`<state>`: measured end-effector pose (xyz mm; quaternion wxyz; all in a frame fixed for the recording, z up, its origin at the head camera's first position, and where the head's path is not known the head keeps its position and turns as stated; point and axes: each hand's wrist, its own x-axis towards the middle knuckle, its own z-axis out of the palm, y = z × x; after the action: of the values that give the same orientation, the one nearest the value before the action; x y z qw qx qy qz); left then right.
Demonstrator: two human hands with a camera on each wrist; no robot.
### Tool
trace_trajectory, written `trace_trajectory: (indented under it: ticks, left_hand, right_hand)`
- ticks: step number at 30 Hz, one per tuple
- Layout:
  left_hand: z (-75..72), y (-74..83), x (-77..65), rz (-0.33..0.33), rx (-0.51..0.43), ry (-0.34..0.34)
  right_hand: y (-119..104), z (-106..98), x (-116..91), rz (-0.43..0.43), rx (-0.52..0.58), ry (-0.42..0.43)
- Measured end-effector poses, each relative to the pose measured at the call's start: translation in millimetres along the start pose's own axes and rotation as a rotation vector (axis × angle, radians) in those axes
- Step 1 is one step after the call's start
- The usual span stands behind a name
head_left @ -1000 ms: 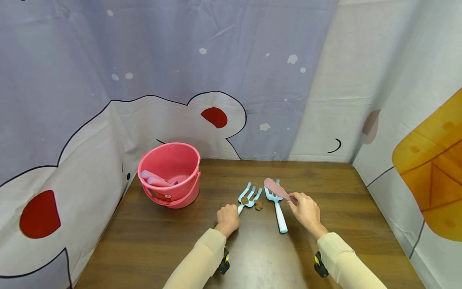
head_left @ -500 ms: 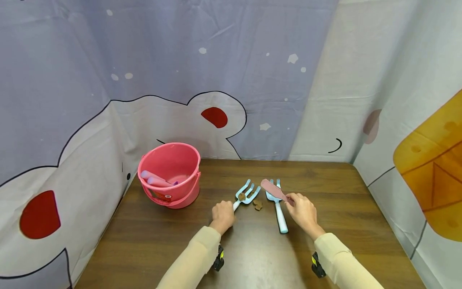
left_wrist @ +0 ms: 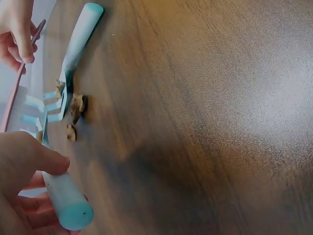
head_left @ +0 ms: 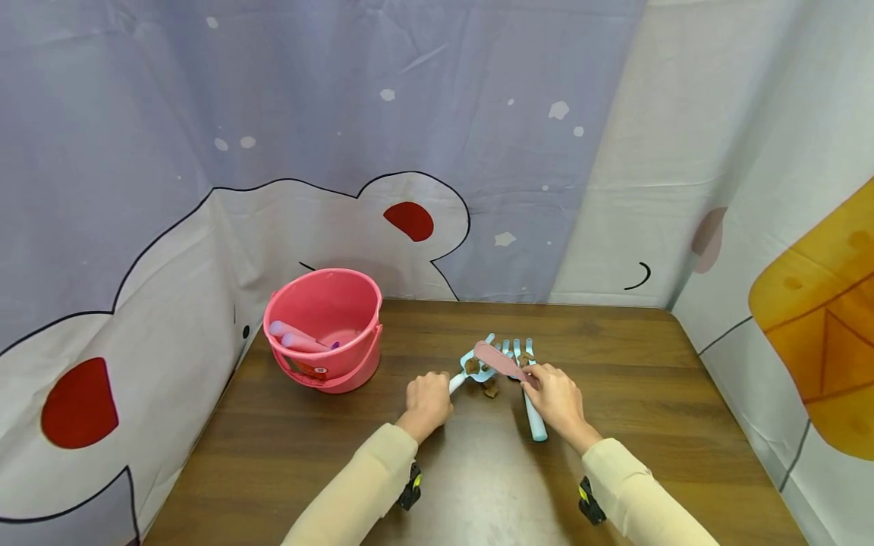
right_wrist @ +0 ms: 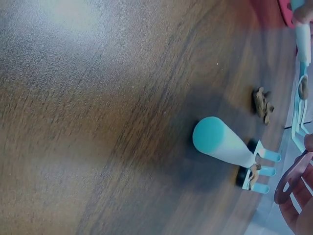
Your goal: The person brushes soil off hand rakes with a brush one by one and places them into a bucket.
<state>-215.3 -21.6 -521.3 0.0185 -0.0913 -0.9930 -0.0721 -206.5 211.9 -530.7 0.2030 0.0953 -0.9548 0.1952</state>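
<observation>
My left hand (head_left: 429, 403) grips the white handle of a light-blue toy garden fork (head_left: 459, 382), whose tines point away and to the right. A brown clump (head_left: 473, 366) sits on that fork. My right hand (head_left: 558, 396) pinches the narrow end of a flat pink spatula (head_left: 497, 359); its blade overlaps the held fork's tines in the head view. Below the spatula lies a second light-blue fork (head_left: 536, 422) on the table, with a brown piece (right_wrist: 254, 175) on its head in the right wrist view. Between the forks, loose brown clumps (left_wrist: 78, 107) rest on the wood.
A pink bucket (head_left: 358, 371) stands at the back left, with lilac and pink handles (head_left: 300, 343) leaning inside it. The brown wooden table (head_left: 614, 356) ends at a printed curtain (head_left: 519, 152) behind and on both sides.
The held fork first drew back left, then moved right until its tines came close to the lying fork. The pink spatula moved left over the held fork's head.
</observation>
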Motion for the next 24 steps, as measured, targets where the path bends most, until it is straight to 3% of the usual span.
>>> trace_trajectory:
  ticks: [15, 24]
  left_hand:
    - [-14.3, 5.8, -4.7, 0.062, 0.047, 0.032]
    - [-18.6, 6.1, -6.6, 0.054, 0.031, 0.034]
  right_hand:
    - [-14.7, 0.7, 0.1, -0.107, -0.002, 0.017]
    - [-24.5, 0.9, -0.2, -0.176, 0.001, 0.013]
